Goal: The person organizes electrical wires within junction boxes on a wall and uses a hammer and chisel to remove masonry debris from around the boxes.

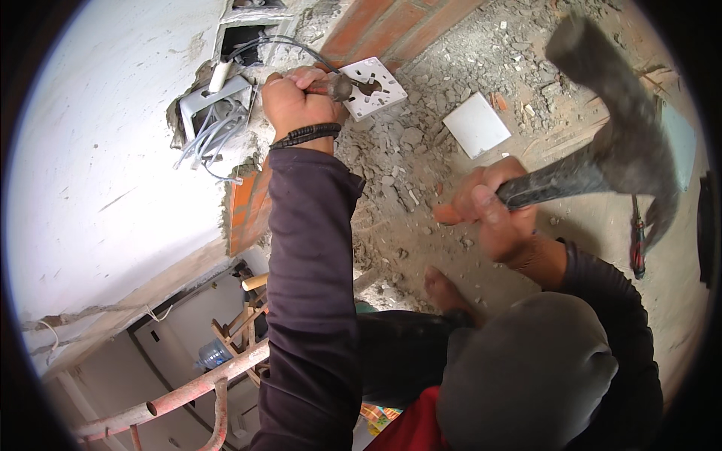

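Observation:
At the wall's broken edge, my left hand [289, 105] is closed around a chisel [338, 88]; its round struck end points outward and its tip is hidden. My right hand [500, 210] grips a claw hammer [560, 177] by its dark handle, held up over the rubble. The hammer's head is blurred. Just beyond my left hand, a white plate [387, 94] with cut-outs rests near the brickwork, a dark cable [304, 46] running behind it. Left of that hand, an electrical box [192, 101] sits in the chipped wall with grey wires [218, 131] hanging out.
Broken plaster rubble [406, 158] covers the floor, with a white square plate [477, 124] lying on it. A screwdriver [638, 248] lies at the right. Exposed bricks [383, 30] edge the white wall [105, 143]. A rusty metal pipe frame [188, 391] stands at lower left.

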`<control>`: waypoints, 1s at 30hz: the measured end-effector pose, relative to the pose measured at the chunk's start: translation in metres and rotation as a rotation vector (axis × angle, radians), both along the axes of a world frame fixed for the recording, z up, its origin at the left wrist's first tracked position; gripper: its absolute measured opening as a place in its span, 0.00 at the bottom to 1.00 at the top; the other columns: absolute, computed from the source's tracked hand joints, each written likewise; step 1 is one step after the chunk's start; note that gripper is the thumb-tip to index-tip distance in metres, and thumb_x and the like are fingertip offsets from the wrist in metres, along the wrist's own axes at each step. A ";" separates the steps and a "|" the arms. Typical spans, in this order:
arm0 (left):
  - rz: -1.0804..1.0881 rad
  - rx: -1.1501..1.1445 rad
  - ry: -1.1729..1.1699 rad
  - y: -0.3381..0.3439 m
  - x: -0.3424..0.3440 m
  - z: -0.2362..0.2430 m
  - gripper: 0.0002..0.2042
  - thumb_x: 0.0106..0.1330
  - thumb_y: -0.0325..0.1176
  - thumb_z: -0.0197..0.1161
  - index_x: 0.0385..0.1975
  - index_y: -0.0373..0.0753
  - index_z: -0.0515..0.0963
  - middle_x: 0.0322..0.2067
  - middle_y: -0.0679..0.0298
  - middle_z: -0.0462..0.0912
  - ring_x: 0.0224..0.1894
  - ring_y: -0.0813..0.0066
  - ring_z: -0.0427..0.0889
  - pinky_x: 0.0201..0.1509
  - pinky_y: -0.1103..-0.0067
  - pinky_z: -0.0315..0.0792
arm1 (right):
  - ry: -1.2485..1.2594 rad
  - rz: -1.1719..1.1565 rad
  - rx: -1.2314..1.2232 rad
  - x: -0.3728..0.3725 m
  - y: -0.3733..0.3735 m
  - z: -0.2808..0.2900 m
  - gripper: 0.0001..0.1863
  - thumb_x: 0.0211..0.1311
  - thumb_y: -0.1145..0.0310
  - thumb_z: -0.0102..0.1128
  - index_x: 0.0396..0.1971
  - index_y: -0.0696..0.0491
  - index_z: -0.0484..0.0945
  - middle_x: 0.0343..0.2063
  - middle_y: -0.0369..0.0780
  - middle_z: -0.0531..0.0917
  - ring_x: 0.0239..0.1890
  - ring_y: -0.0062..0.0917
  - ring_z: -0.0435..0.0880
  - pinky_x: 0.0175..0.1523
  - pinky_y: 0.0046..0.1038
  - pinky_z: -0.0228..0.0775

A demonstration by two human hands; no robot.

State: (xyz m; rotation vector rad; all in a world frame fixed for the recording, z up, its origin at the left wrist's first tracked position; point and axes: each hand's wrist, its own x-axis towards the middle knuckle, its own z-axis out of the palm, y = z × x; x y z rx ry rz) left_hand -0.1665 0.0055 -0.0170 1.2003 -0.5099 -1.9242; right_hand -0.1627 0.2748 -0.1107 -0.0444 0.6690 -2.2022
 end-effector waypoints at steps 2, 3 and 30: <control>0.045 -0.074 -0.089 -0.002 -0.005 -0.004 0.10 0.67 0.29 0.43 0.20 0.41 0.60 0.17 0.69 0.63 0.15 0.80 0.61 0.14 0.86 0.62 | 0.024 0.001 -0.022 0.018 -0.009 -0.008 0.06 0.62 0.76 0.56 0.26 0.53 0.71 0.16 0.29 0.71 0.19 0.11 0.67 0.24 0.19 0.60; 0.053 -0.136 -0.164 -0.005 -0.001 -0.009 0.10 0.66 0.29 0.43 0.21 0.41 0.60 0.17 0.68 0.63 0.15 0.80 0.61 0.14 0.86 0.62 | 0.107 0.201 0.064 0.012 -0.013 -0.003 0.05 0.63 0.76 0.53 0.28 0.53 0.69 0.15 0.30 0.70 0.17 0.11 0.66 0.22 0.19 0.60; 0.139 -0.150 -0.158 0.031 0.027 -0.002 0.08 0.60 0.21 0.39 0.19 0.40 0.60 0.17 0.70 0.61 0.17 0.80 0.63 0.20 0.85 0.63 | 0.018 0.577 0.166 -0.006 -0.008 -0.008 0.03 0.62 0.76 0.52 0.30 0.55 0.68 0.13 0.30 0.68 0.12 0.12 0.65 0.17 0.19 0.59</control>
